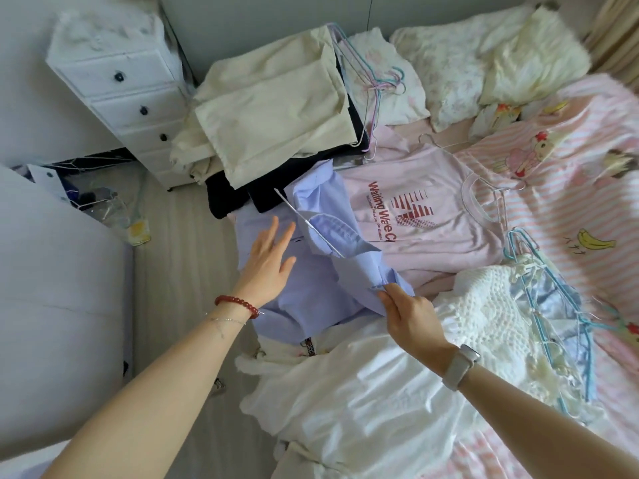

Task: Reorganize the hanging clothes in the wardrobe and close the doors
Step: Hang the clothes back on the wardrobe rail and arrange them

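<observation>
A person leans over a bed (570,209) heaped with clothes, both bare arms reaching forward. The right hand (408,316) pinches a fold of a pale blue shirt (311,288), thumb and fingers closed on the cloth near its sleeve. The left hand (268,261) hovers flat over the same shirt, fingers spread wide and holding nothing; whether it touches the fabric cannot be told. A red bead bracelet (238,304) circles the left wrist, a pale watch (460,369) the right.

The blue shirt lies at the bed's near edge on a thin white hanger (307,223), whose rod runs slantwise across the collar. Just beside it, toward the middle of the bed, a pink T-shirt (425,216) with red lettering lies flat, also on a wire hanger. Behind the blue shirt, cream trousers (273,115) are piled over dark garments (235,198), with a cluster of pastel hangers (377,81) at their far side. White garments (363,392) spread across the near part of the bed under the right arm, next to a white knit piece (491,305) and more blue hangers (539,271). Pillows (484,57) sit at the head of the bed on striped pink bedding.

A white drawer unit (121,84) stands on the floor to the left. No wardrobe is in sight.
</observation>
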`<act>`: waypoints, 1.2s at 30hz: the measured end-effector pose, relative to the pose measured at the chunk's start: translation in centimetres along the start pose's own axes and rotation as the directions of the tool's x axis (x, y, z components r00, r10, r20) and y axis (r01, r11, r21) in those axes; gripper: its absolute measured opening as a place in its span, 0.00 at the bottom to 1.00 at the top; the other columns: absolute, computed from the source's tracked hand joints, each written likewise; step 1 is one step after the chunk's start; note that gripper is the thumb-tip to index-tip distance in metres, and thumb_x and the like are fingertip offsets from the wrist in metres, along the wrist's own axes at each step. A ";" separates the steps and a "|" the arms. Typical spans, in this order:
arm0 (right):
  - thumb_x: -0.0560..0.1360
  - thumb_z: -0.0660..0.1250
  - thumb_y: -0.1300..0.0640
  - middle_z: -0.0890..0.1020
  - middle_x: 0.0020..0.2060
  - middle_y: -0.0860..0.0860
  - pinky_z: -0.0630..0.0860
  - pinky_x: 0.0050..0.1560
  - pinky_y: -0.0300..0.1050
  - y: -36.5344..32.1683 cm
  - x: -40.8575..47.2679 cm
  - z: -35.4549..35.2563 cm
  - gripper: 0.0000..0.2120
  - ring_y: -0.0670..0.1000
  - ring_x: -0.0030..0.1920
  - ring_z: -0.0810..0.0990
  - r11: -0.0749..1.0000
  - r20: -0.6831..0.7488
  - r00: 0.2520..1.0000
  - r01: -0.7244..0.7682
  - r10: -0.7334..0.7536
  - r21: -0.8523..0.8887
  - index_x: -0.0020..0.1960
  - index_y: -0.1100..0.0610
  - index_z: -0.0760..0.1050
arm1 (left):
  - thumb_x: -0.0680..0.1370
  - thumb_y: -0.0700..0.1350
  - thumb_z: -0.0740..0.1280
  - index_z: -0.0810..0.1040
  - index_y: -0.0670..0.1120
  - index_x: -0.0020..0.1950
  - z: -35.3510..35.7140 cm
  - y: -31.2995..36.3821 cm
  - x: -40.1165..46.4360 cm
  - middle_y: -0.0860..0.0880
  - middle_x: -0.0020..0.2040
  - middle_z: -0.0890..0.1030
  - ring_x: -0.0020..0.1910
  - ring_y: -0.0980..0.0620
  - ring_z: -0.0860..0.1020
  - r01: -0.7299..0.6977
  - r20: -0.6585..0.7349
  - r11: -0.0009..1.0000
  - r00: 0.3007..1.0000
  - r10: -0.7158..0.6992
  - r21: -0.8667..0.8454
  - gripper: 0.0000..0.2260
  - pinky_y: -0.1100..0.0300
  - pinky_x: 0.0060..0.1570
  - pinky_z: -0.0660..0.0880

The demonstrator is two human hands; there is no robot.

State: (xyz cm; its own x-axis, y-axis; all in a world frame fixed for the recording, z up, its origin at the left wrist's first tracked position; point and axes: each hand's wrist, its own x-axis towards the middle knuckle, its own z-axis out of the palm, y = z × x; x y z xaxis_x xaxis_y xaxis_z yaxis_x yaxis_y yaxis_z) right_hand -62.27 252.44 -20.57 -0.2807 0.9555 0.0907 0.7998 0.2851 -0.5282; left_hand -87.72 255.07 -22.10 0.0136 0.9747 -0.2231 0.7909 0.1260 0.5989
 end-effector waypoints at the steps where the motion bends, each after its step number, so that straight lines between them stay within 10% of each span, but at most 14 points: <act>1: 0.71 0.60 0.62 0.74 0.20 0.62 0.66 0.22 0.44 -0.4 -0.6 -0.4 0.10 0.64 0.20 0.71 1.000 -0.003 1.000 0.020 -0.020 0.002 0.39 0.66 0.77 | 0.81 0.44 0.56 0.47 0.51 0.76 -0.3 0.1 -0.6 0.50 0.76 0.41 0.75 0.46 0.42 -0.009 -0.021 1.000 1.000 0.009 -0.009 0.27 0.49 0.73 0.48; 11: 0.70 0.61 0.62 0.77 0.25 0.62 0.65 0.21 0.42 -6.2 -8.2 -4.0 0.10 0.60 0.20 0.71 0.993 -0.014 0.993 0.116 -0.116 -0.008 0.41 0.63 0.80 | 0.81 0.43 0.56 0.59 0.51 0.74 -2.1 -1.0 -9.3 0.52 0.77 0.45 0.75 0.47 0.44 -0.087 -0.059 0.995 0.994 0.089 0.039 0.21 0.51 0.72 0.49; 16: 0.71 0.61 0.62 0.77 0.24 0.61 0.67 0.22 0.44 -8.6 -11.0 -5.4 0.10 0.63 0.22 0.72 0.976 0.000 0.976 0.219 -0.219 -0.008 0.42 0.63 0.81 | 0.79 0.42 0.60 0.55 0.49 0.74 -3.2 0.3 -13.2 0.49 0.75 0.56 0.73 0.52 0.55 -0.175 -0.257 0.955 0.960 0.112 -0.239 0.25 0.65 0.67 0.54; 21: 0.73 0.59 0.58 0.76 0.24 0.58 0.64 0.25 0.43 -10.3 -12.8 -6.4 0.13 0.61 0.24 0.72 0.966 -0.024 0.966 0.258 -0.258 0.020 0.44 0.60 0.81 | 0.80 0.43 0.58 0.63 0.47 0.71 -4.9 -0.5 -15.3 0.46 0.74 0.60 0.73 0.50 0.56 -0.164 -0.150 0.986 0.974 0.168 0.041 0.18 0.60 0.65 0.59; 25: 0.74 0.57 0.51 0.77 0.24 0.60 0.68 0.26 0.47 -10.6 -12.3 -7.8 0.18 0.63 0.26 0.75 0.954 -0.018 0.958 0.284 -0.287 -0.098 0.38 0.62 0.79 | 0.80 0.43 0.57 0.75 0.43 0.58 -5.7 -0.1 -17.5 0.45 0.61 0.75 0.56 0.43 0.75 -0.149 -0.248 0.973 0.950 0.191 0.177 0.10 0.58 0.43 0.66; 30: 0.72 0.61 0.51 0.79 0.27 0.53 0.71 0.32 0.45 -11.0 -9.6 -10.5 0.15 0.55 0.29 0.78 0.912 -0.354 0.851 0.298 -0.388 -0.283 0.33 0.59 0.79 | 0.80 0.45 0.60 0.78 0.43 0.49 -6.8 1.6 -22.3 0.46 0.40 0.80 0.37 0.44 0.78 -0.172 -0.305 0.967 0.926 0.225 0.190 0.09 0.55 0.34 0.69; 36: 0.71 0.65 0.58 0.81 0.39 0.58 0.67 0.48 0.53 -14.3 -5.3 -7.1 0.08 0.62 0.43 0.77 0.963 -0.323 0.907 0.247 -0.269 -0.106 0.42 0.62 0.80 | 0.80 0.41 0.60 0.73 0.48 0.37 -6.1 1.1 -28.2 0.52 0.26 0.66 0.27 0.56 0.68 -0.102 -0.229 0.952 0.973 0.035 -0.287 0.11 0.66 0.31 0.62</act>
State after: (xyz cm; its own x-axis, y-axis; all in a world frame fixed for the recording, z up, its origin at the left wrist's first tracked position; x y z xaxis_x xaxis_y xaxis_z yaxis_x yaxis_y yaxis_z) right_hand -68.49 243.86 -7.54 -0.2981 0.8150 0.4969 0.7572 0.5189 -0.3968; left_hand -90.95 228.84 -10.42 -0.0991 0.9949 -0.0202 0.5761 0.0739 0.8141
